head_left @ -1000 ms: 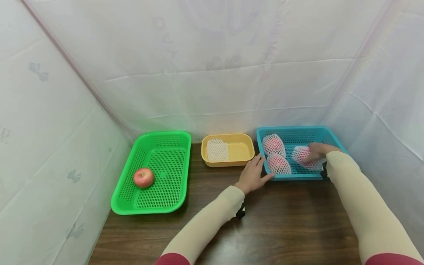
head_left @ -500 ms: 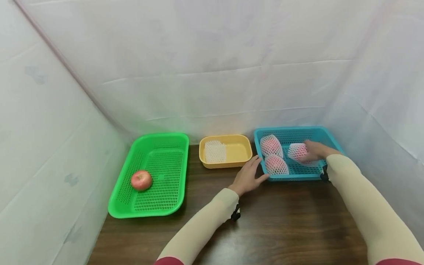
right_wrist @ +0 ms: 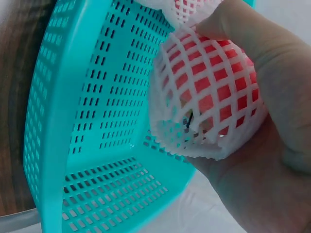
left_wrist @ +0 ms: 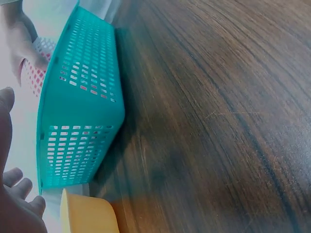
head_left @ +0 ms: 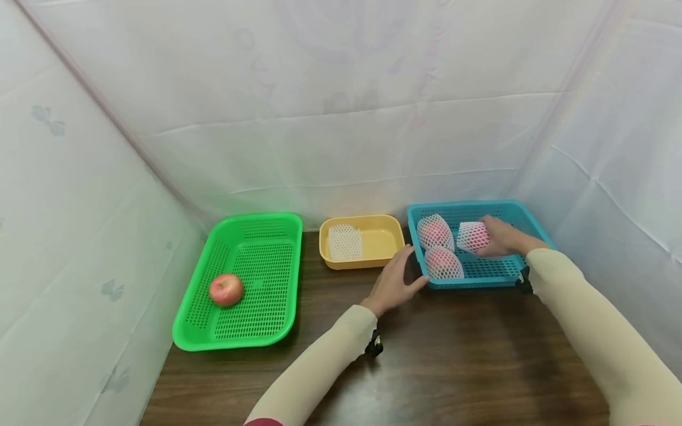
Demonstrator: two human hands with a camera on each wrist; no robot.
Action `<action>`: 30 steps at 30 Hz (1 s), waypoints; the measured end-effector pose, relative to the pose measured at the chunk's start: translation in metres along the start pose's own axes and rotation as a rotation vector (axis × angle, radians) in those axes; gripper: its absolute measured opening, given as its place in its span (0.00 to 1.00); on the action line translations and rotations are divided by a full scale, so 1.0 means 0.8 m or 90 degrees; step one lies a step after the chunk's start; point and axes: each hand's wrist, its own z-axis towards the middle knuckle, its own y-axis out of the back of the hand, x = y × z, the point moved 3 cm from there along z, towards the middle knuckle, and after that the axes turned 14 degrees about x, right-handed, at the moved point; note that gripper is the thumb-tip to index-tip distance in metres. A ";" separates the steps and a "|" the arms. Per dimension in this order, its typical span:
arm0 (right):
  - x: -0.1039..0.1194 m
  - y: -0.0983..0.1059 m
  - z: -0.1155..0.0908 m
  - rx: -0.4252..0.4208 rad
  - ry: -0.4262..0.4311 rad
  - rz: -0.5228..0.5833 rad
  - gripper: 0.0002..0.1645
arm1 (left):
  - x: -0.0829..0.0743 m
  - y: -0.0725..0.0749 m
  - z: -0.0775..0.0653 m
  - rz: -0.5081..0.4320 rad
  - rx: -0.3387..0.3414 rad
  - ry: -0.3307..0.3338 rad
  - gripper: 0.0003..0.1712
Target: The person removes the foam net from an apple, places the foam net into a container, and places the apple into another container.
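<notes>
My right hand (head_left: 499, 236) grips a red apple in a white foam net (head_left: 473, 236), over the blue basket (head_left: 482, 283). In the right wrist view the netted apple (right_wrist: 206, 92) sits between thumb and fingers, its stem showing through the net's opening. Two more netted apples, one behind (head_left: 436, 232) and one in front (head_left: 444, 263), lie at the basket's left end. My left hand (head_left: 391, 283) is by that basket's left front corner, fingers spread and holding nothing. In the left wrist view its fingers (left_wrist: 22, 187) appear beside the basket wall (left_wrist: 80, 107).
A green basket (head_left: 288, 319) at the left holds one bare apple (head_left: 226, 290). Between the baskets stands a small yellow tray (head_left: 385, 238) with an empty foam net (head_left: 344, 242) inside. White curtains (head_left: 319, 148) enclose the back and sides of the brown wooden table (head_left: 447, 355).
My right hand has lifted the netted apple and shifted it slightly back and left. The left hand has drawn off the blue basket's rim a little. The head view has shifted slightly.
</notes>
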 end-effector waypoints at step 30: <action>0.066 0.005 -0.019 -0.054 0.092 -0.007 0.51 | 0.021 0.028 -0.029 -0.087 -0.051 -0.005 0.50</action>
